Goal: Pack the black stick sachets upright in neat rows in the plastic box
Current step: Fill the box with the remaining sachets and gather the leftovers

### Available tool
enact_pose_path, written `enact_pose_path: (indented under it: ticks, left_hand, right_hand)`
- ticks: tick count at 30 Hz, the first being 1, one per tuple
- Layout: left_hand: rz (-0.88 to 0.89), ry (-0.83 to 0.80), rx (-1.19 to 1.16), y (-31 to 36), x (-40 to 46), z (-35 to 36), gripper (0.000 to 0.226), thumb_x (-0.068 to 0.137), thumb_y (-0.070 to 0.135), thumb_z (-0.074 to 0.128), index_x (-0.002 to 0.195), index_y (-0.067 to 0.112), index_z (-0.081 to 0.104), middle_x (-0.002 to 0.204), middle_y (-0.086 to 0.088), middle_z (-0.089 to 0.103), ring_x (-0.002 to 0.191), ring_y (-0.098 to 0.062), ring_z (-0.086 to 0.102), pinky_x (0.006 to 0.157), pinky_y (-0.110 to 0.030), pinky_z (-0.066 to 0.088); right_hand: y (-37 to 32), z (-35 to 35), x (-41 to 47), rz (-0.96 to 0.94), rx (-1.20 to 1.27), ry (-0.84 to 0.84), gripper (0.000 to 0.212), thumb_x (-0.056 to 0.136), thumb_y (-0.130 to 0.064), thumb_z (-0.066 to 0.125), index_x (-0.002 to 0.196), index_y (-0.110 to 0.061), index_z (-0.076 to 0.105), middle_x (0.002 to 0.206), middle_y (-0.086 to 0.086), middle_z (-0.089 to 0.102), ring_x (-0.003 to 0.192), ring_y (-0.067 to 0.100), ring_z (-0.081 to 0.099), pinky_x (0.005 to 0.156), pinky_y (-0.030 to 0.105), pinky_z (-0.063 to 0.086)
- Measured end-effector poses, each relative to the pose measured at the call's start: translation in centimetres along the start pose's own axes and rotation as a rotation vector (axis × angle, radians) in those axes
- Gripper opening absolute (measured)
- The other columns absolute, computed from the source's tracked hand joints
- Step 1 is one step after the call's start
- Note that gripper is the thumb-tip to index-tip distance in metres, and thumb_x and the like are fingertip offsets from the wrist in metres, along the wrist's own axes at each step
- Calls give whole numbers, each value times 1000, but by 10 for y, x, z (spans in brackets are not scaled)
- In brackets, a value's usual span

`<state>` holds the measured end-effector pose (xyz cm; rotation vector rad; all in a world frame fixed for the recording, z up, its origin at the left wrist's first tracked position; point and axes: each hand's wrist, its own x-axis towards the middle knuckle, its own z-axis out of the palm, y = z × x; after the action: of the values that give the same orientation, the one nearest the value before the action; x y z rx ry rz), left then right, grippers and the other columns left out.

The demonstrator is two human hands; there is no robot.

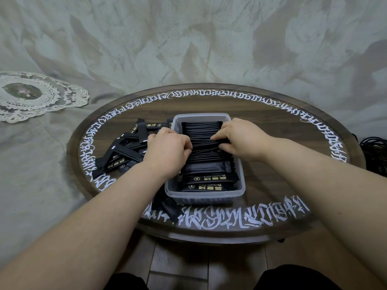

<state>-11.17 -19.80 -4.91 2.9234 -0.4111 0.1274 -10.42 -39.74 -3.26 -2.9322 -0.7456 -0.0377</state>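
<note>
On the round dark wooden counter point(272, 126) with white lettering, a clear rectangular plastic box point(240, 185) holds black stick sachets point(201, 130), the nearest lying flat and the rest on edge in a row. The left hand point(167, 150) and right hand point(240, 139) each pinch sachets mid-row with curled fingers. Loose black sachets point(123, 151) lie piled left of the box.
</note>
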Motion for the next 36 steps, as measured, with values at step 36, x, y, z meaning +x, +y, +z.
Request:
enact_pose_path:
  ticks: [36]
  left_hand:
    - [124,92,-98,-6,3,-4,11,91,31,59,93,27,69,98,6,66,99,-22,54,88,-41,44]
  right_hand:
    - [17,9,-1,97,261,113,15,84,-29,68,94,-22,60,94,-3,65,106,14,45,81,25,40]
